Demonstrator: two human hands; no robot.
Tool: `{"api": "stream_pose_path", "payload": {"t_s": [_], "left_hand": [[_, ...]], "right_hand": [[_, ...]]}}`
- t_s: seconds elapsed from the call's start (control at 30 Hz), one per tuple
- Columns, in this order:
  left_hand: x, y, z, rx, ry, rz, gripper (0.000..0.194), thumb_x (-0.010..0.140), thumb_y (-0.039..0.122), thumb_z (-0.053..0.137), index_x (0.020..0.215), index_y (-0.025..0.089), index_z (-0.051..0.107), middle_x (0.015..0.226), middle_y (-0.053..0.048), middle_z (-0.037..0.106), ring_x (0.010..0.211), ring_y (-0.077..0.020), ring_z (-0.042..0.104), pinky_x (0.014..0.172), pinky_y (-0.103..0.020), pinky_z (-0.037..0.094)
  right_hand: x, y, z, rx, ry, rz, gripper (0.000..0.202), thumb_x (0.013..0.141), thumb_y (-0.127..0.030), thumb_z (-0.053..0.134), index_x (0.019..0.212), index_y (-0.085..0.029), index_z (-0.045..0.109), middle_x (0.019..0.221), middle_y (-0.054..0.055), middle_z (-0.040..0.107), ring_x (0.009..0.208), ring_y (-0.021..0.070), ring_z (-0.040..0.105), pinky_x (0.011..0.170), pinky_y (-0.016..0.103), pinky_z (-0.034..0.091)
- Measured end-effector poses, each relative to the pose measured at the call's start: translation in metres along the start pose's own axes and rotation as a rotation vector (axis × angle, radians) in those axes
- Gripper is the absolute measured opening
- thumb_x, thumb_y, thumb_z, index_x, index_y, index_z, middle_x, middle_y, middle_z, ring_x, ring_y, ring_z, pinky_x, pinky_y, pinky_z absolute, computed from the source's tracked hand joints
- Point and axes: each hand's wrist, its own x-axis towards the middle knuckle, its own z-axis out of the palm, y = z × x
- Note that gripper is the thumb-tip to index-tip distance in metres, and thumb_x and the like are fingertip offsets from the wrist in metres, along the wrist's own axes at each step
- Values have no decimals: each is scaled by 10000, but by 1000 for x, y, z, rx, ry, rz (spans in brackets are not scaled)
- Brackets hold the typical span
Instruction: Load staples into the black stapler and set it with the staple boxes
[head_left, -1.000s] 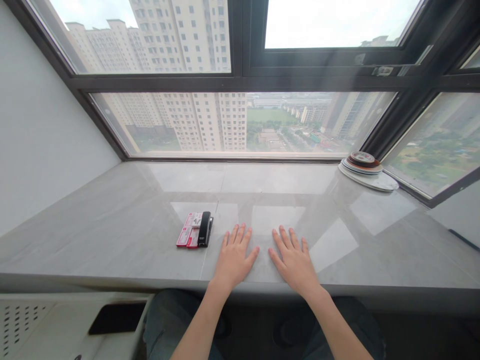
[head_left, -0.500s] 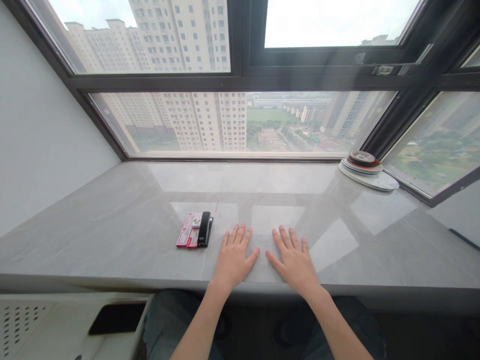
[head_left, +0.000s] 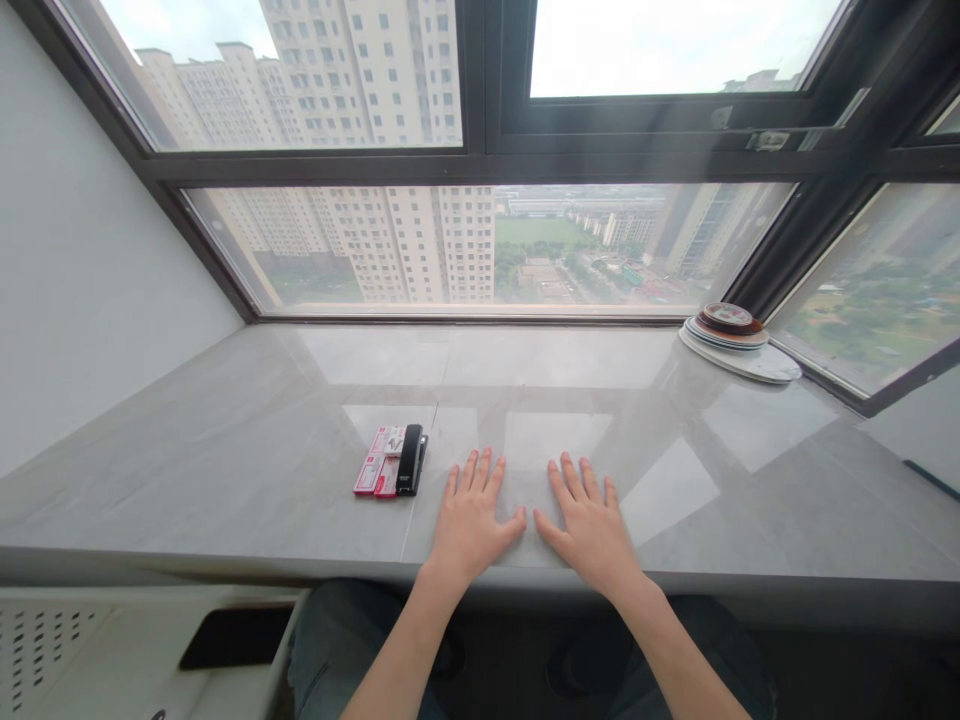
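My left hand (head_left: 471, 515) lies palm down on the grey marbled sill (head_left: 247, 450), its fingers spread and holding nothing. Beside it, my right hand (head_left: 591, 525) rests flat in the same way, also with nothing in it. The two thumbs point toward each other with a small gap between them. To the left of my left hand lies a black stapler (head_left: 409, 460). Touching the stapler's left side are several small red-and-white boxes (head_left: 370, 475), with a smaller pale box among them.
A stack of plates (head_left: 739, 352) sits in the far right corner by the dark window frame (head_left: 480, 168). Below the sill at lower left, a white perforated surface (head_left: 97, 650) carries a dark flat rectangle (head_left: 236, 638). My knees are under the front edge.
My left thumb has shifted slightly right, closer to the right thumb. The whole view has drifted a few pixels; the stapler and boxes stay where they were.
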Motion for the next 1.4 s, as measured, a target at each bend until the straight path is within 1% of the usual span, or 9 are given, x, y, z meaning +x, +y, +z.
{"api": "stream_pose_path", "payload": {"t_s": [0.27,0.63,0.9,1.13,1.2,1.27,1.3,1.37,1.4], "left_hand": [[0,1,0,-25,12,2,795,907,552,585,1607,304,302,1693,-44,247,1570,-339,179,1264,-576,171],[-3,1,0,-7,8,-5,774,935,556,539,1617,302,274,1701,-36,223,1575,-306,170,1272,-560,160],[-6,4,1,7,14,-37,750,928,539,547,1606,341,295,1691,-35,254,1566,-334,187,1248,-640,127],[-11,6,-1,15,11,-42,731,937,514,537,1606,347,294,1687,-33,265,1566,-337,182,1247,-654,105],[-14,7,-1,18,12,-42,708,956,509,509,1608,342,290,1687,-37,264,1569,-340,172,1244,-661,104],[-16,9,-2,24,16,-47,679,979,501,473,1610,331,290,1691,-45,253,1571,-346,163,1241,-671,100],[-17,10,-3,26,16,-50,667,990,497,456,1612,325,288,1693,-50,245,1572,-350,159,1238,-678,98],[-19,11,-4,23,8,-49,663,999,500,441,1616,313,282,1695,-61,236,1573,-364,150,1232,-692,101],[-19,12,-5,18,0,-43,672,997,499,450,1618,311,276,1694,-64,240,1573,-371,144,1229,-698,104]], "right_hand": [[0,0,1,12,5,3,789,961,-625,383,1638,-234,276,1715,81,148,1572,386,67,1221,638,44],[0,-1,1,7,2,6,788,968,-639,365,1641,-240,265,1716,75,143,1573,380,68,1221,633,48],[1,-2,1,4,3,13,800,961,-641,368,1634,-216,287,1710,100,167,1568,395,74,1211,647,49],[0,-5,2,3,17,14,779,963,-617,385,1627,-217,303,1707,112,180,1561,409,90,1198,661,58],[1,-8,2,20,20,39,759,969,-594,397,1620,-214,317,1702,119,197,1557,416,97,1193,665,72],[6,-15,-1,55,22,95,739,965,-553,430,1593,-168,369,1678,163,253,1543,440,127,1185,664,113],[12,-20,-4,89,17,112,722,963,-531,446,1570,-143,406,1647,191,309,1527,450,173,1180,655,145],[27,-38,-13,212,-3,88,686,970,-512,448,1534,-123,450,1543,223,451,1461,434,327,1164,602,242],[38,-50,-18,298,-11,42,672,982,-521,432,1534,-137,447,1481,214,514,1408,404,411,1147,562,296]]}}
